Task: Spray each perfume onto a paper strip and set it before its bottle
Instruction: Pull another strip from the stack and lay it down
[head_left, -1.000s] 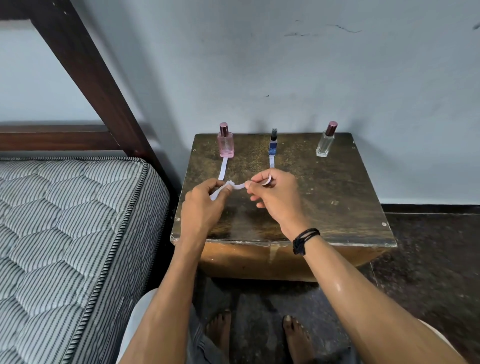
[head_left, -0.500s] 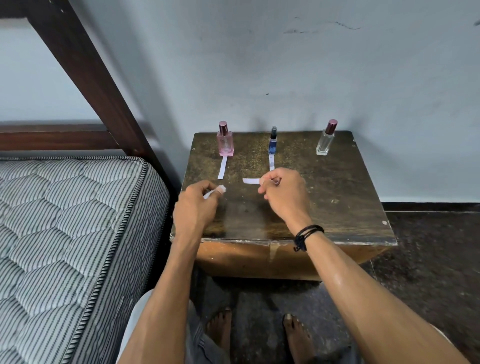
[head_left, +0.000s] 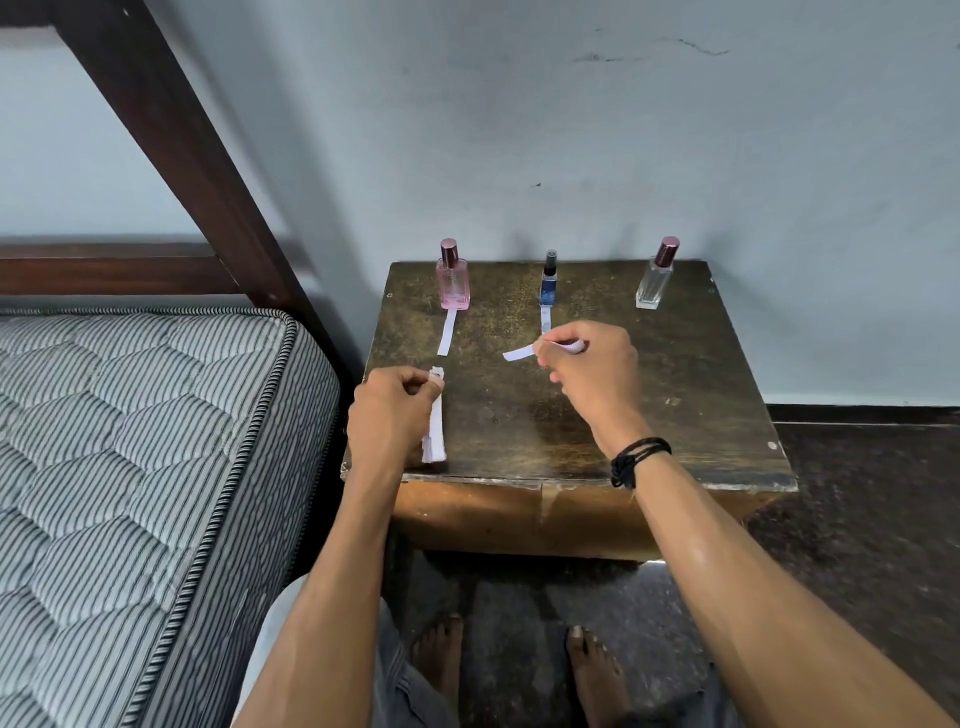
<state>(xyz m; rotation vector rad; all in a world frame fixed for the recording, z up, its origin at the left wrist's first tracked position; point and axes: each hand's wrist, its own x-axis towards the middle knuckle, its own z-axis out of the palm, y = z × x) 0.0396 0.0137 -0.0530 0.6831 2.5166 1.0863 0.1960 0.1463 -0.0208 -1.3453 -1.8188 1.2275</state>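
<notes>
Three perfume bottles stand along the back of the wooden table (head_left: 675, 415): a pink bottle (head_left: 453, 283), a small blue bottle (head_left: 548, 286) and a clear bottle (head_left: 653, 283). A white strip (head_left: 447, 332) lies before the pink one. Another strip (head_left: 545, 318) lies before the blue one. My left hand (head_left: 389, 410) pinches a bunch of paper strips (head_left: 434, 426) near the front left. My right hand (head_left: 587, 364) holds a single strip (head_left: 518, 353) above the table's middle.
A striped mattress (head_left: 130, 467) lies close on the left, with a dark wooden bed frame (head_left: 171, 145) behind it. The grey wall rises right behind the bottles. Bare feet (head_left: 441, 660) stand on the dark floor below the table's front edge.
My hands have drawn apart. One strip has come free of the bunch into my right hand. My left hand has lowered the bunch toward the table's front left.
</notes>
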